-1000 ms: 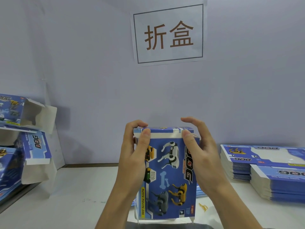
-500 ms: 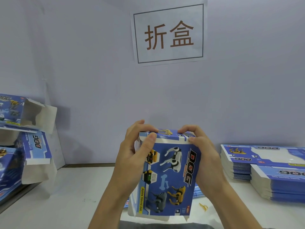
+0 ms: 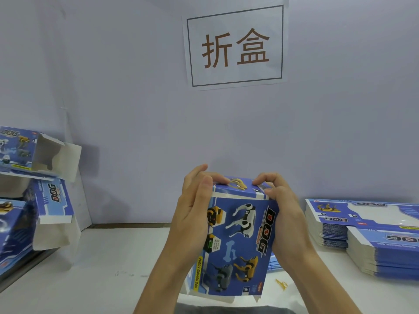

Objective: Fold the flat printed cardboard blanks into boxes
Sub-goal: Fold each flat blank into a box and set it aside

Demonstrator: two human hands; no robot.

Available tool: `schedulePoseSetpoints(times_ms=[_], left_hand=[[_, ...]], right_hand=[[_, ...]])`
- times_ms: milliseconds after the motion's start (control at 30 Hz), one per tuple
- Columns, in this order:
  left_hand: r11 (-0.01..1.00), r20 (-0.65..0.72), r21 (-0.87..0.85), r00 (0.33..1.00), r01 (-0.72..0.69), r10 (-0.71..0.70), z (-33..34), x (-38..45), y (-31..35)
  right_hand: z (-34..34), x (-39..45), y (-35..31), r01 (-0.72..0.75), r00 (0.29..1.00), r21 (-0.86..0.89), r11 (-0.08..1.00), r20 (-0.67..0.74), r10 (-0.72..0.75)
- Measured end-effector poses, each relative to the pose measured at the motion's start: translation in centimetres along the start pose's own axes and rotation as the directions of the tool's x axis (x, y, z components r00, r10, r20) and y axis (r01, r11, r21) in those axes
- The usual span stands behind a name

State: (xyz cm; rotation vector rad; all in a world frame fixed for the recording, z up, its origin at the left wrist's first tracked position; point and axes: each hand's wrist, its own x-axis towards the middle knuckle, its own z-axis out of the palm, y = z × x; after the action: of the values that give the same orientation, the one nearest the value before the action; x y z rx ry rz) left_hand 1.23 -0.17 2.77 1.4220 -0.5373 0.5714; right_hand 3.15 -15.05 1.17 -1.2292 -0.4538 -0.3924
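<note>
Box [image 3: 240,236], half formed from printed card, is held upright above the white table [image 3: 108,264], with 2 stacks of flat blanks [image 3: 362,227] to its right and finished boxes [image 3: 34,155] well to its left. Left hand [image 3: 192,214] grips its left edge, fingers curled over the top flap; right hand [image 3: 283,214] grips the right edge, fingertips [image 3: 258,181] pressing that flap down. It looks light, thin and easily creased, likely slick, so hold along edges and corners, not mid-panel.

The box's [image 3: 238,241] side edges were hidden by the left hand [image 3: 192,220] and right hand [image 3: 288,220]; the folded boxes [image 3: 34,177] and flat stacks [image 3: 374,236] were cut off by the frame's edges.
</note>
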Motion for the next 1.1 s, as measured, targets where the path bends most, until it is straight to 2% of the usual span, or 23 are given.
schedulePoseSetpoints(times_ms=[233,367,500,567,667,933,1033,1100], left_hand=[[0.999,0.05,0.053,0.999,-0.009,0.007,-0.5,-0.1,-0.4],[0.999,0.16,-0.001,0.987,0.034,-0.033,-1.5,-0.2,0.0],[1.0,0.101,0.014,0.995,-0.016,0.014,-1.8,-0.1,-0.2],[0.998,0.087,0.039,0.995,-0.045,0.042,-1.8,0.0,-0.3],[0.993,0.069,0.066,0.993,-0.098,0.094,-1.7,0.1,-0.5],[0.99,0.072,0.086,0.992,-0.112,0.106,-1.3,0.1,-0.8],[0.99,0.084,0.099,0.992,-0.101,0.093,-1.4,0.1,-0.7],[0.973,0.109,0.188,0.988,-0.133,0.113,-1.9,0.3,-0.6]], right_hand=[[-0.2,0.0,0.0,-0.028,1.0,-0.002,1.0,0.007,0.028],[-0.3,0.0,-0.4,-0.019,0.999,0.044,0.999,0.046,0.017],[-0.9,-0.2,-0.6,0.002,0.991,0.146,0.989,0.131,-0.021],[-1.1,-0.4,-0.6,0.04,0.984,0.094,0.995,0.169,-0.056],[-1.1,-0.4,-0.4,0.079,0.994,-0.053,0.995,0.085,-0.075],[-1.3,-0.1,-0.5,0.012,0.999,0.046,0.999,0.051,-0.015],[-1.2,-0.3,-0.8,0.052,0.998,-0.028,0.998,0.029,-0.051],[-0.7,-0.5,-1.1,0.104,0.994,-0.092,0.99,0.043,-0.1]])
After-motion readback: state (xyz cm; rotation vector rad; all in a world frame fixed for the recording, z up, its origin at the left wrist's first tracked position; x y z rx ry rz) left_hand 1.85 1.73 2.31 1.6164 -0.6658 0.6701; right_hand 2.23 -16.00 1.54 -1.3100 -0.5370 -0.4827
